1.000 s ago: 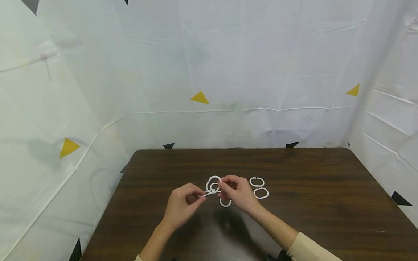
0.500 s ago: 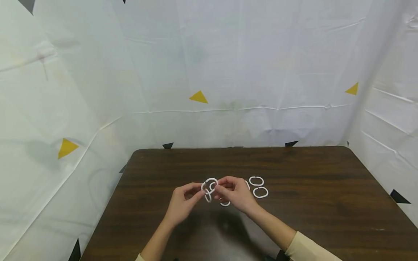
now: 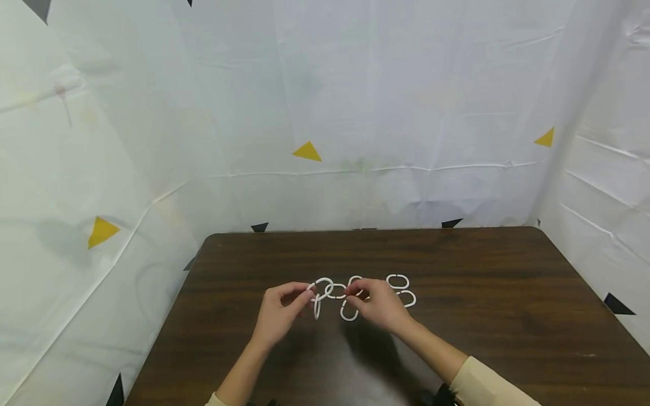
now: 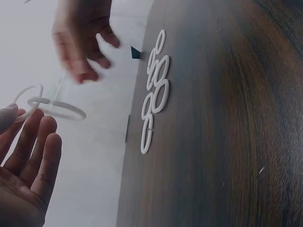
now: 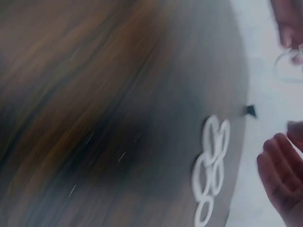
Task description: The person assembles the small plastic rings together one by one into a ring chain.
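Note:
My left hand pinches a white C-shaped plastic link between thumb and fingers above the table. A second link is hooked through it and extends right; a further link hangs below the fingertips. In the left wrist view the held link and the hooked link are plain. My right hand hovers by the hooked link's right end. From the left wrist, that blurred right hand appears apart from the link, its fingers loosely bent and holding nothing.
On the dark wooden table lie several loose white links, among them a link below the right hand, a link and a link to its right. A white sheet hangs behind the table.
The held links have turned and spread out, with one now stretching right and one hanging down. My right hand has released the links and drawn slightly right; the left hand shifted slightly left.

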Demonstrator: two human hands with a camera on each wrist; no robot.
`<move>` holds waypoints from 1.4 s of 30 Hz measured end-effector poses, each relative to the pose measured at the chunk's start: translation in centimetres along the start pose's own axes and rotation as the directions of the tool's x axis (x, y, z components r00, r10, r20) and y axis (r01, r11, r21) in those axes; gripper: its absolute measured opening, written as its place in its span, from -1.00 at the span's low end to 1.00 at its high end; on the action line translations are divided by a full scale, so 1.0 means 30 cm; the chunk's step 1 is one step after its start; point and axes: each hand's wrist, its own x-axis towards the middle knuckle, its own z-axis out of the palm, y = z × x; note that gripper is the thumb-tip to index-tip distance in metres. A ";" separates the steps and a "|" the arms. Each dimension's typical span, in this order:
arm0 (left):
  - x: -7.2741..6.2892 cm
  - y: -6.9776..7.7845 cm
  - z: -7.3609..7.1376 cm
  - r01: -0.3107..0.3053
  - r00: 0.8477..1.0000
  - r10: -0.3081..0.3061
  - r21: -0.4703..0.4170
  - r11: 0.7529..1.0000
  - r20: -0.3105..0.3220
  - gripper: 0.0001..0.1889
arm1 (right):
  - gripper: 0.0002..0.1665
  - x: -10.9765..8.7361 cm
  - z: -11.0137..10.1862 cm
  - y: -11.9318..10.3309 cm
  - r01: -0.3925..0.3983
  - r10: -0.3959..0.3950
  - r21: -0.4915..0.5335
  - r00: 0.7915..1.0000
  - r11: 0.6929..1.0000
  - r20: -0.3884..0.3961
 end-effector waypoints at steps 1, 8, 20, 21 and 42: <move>-0.003 0.013 -0.003 0.001 1.000 -0.001 -0.005 1.000 -0.003 -0.86 | -0.91 -0.008 0.003 0.015 0.050 -0.051 -0.129 0.999 0.990 0.001; -0.006 0.046 -0.021 0.026 1.000 -0.025 -0.051 0.998 0.011 -0.87 | -0.77 -0.052 0.050 0.114 0.411 -0.392 -0.600 0.904 0.686 0.172; -0.003 0.028 -0.029 0.088 0.996 -0.086 -0.071 0.994 0.027 -0.78 | -0.84 -0.048 0.092 0.152 0.491 -0.453 -0.744 0.846 0.454 0.282; -0.001 0.015 -0.029 0.085 0.996 -0.083 -0.075 0.994 0.027 -0.78 | -0.86 -0.046 0.092 0.153 0.487 -0.456 -0.748 0.846 0.450 0.277; -0.001 -0.038 -0.020 0.053 0.999 -0.053 -0.048 0.997 -0.001 -0.84 | -0.84 -0.047 0.086 0.157 0.449 -0.496 -0.679 0.857 0.580 0.142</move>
